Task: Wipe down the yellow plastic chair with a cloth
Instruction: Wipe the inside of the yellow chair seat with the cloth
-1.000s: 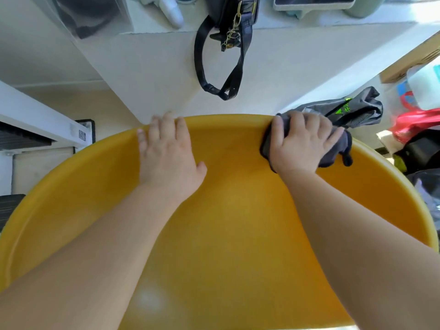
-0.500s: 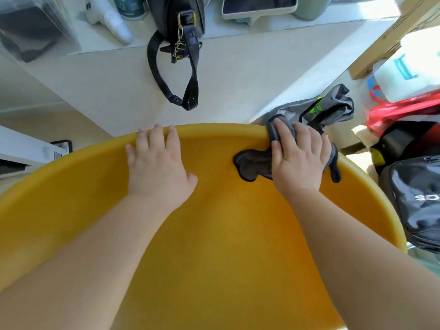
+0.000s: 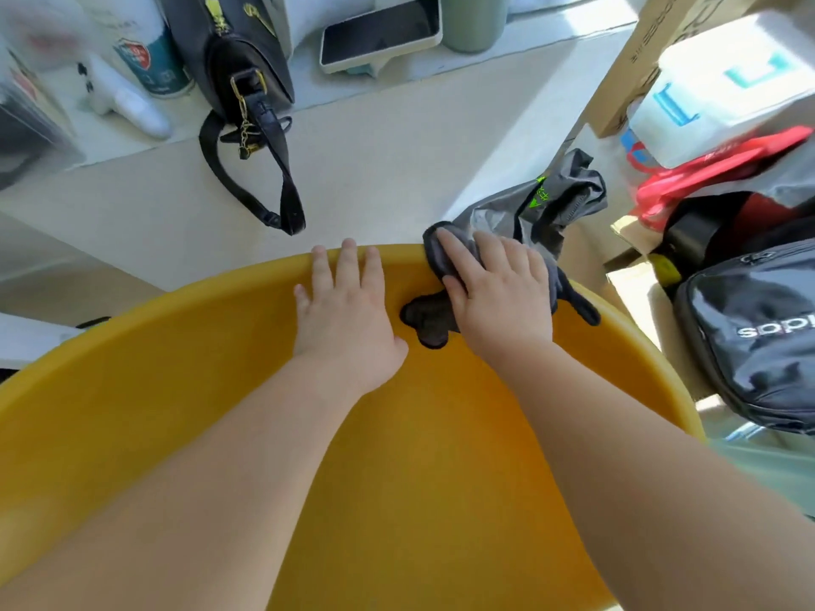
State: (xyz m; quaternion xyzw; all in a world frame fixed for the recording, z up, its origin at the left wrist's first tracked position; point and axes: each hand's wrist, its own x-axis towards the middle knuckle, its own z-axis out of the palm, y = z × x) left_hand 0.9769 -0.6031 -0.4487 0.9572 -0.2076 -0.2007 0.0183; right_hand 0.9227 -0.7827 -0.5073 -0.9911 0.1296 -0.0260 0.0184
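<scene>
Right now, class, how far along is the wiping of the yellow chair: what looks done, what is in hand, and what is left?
Done: nothing provable; the yellow chair shows no wipe marks. In hand: the right hand presses the dark cloth on its top rim while the left hand rests flat beside it. Left: apparently the wide surface below.

This looks like a lived-in home room: a handbag (image 3: 238,59), phone (image 3: 381,35) and white game controller (image 3: 119,103) lie along the counter's (image 3: 397,88) front edge, while cardboard boxes (image 3: 635,59), a red bag (image 3: 714,165) and a black bag (image 3: 758,337) crowd its right end.
</scene>
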